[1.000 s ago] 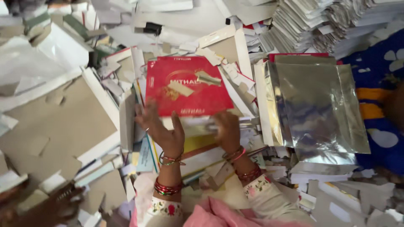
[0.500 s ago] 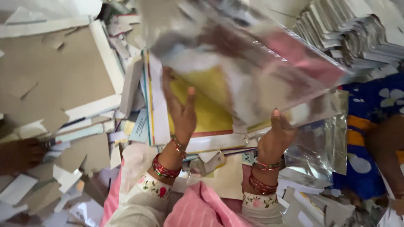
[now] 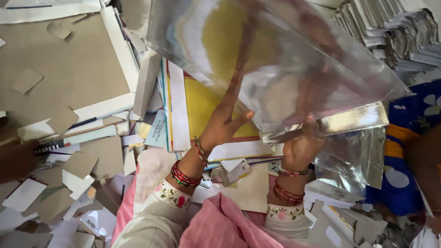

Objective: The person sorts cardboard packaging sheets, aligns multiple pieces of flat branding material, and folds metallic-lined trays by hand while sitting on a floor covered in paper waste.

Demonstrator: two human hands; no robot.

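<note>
- Silver foil pouch (image 3: 285, 59): large, shiny and see-through, raised toward the camera; it hides much of the yellow printed card (image 3: 209, 108) beneath it.
- Left hand (image 3: 227, 124): fingers spread wide, reaching up into the pouch's open lower edge, seen blurred through the foil.
- Right hand (image 3: 301, 147): fingers pinch the pouch's folded lower edge.
- Second silver pouch (image 3: 356, 158): lies flat, just right of the right hand.
- Brown cardboard sheet (image 3: 64, 69): well left of the raised pouch, among loose cut scraps.
- Stacked folded cartons (image 3: 390, 27): right of the pouch's top.
</note>
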